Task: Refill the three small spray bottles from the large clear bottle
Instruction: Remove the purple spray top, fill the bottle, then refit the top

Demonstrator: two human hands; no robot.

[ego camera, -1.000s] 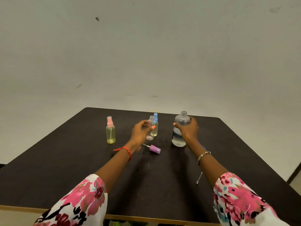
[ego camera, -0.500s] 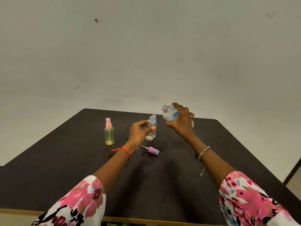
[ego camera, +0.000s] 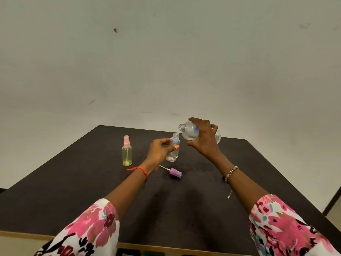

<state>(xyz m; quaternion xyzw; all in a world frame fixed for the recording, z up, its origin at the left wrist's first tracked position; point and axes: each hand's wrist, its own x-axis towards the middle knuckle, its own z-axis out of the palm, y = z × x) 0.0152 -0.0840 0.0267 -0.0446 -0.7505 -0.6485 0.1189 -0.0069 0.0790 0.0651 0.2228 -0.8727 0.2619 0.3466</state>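
A pink-capped spray bottle stands upright toward the far left part of the dark table, capped, with yellowish liquid filling most of its clear body and a dip tube visible inside. It is untouched and well apart from both hands.

To its right, the left hand curls around an uncapped small spray bottle standing on the table near the middle of the far half, thumb pressed against its front and fingers wrapped behind it. The bottle's threaded neck is bare; how much liquid it contains cannot be told. A blue patch shows through its glass, which may be another bottle behind it.

Just nearer the front edge lies a purple spray cap on its side, its thin tube pointing left and away.

Rightmost, the right hand grips the large clear bottle from above, fingers closed over its body. The bottle is lifted off the table and tilted, its open threaded mouth pointing left, just above and beside the small bottle's neck. Clear liquid sits in its lower side.
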